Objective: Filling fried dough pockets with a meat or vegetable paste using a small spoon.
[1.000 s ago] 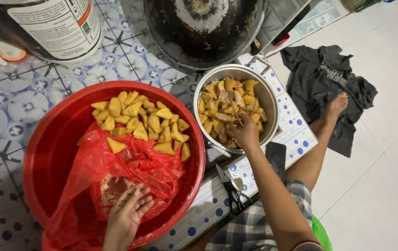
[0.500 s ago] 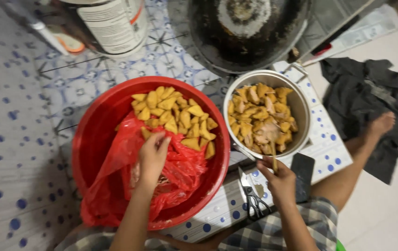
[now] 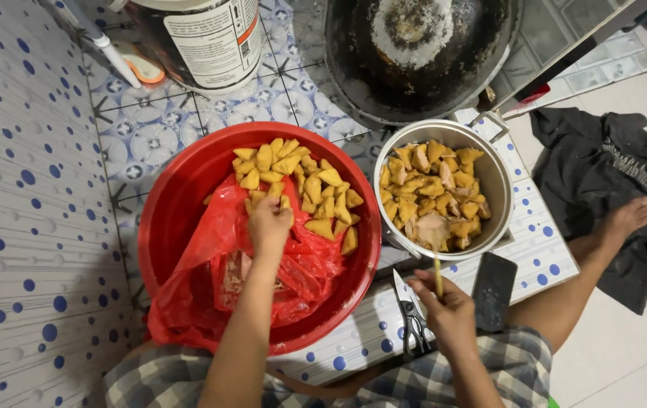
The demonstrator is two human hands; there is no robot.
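Along the far left edge of the tiled floor we saw a white plastic bucket with a printed label (image 3: 206, 38) standing upright. Near it, the round red plastic basin (image 3: 180, 196) sat on the patterned tiles, holding a crumpled red plastic bag (image 3: 210, 279) on its near side and a heap of yellow fried tofu pieces (image 3: 316, 189) toward its far rim. Our left hand (image 3: 269, 225) reached into the basin, fingers curled down onto the tofu at the bag's edge; we could not tell whether it gripped a piece. Just right of the basin, touching it, stood a round steel pot (image 3: 498, 181) full of the same tofu, with a blackened wok (image 3: 421, 53) beyond. Our right hand (image 3: 448, 306) pinched a thin wooden stick (image 3: 437, 273) whose far end rested in the pot. Black-handled scissors (image 3: 412, 317) lay beside that hand, and a dark phone (image 3: 494, 291) lay just to the right.
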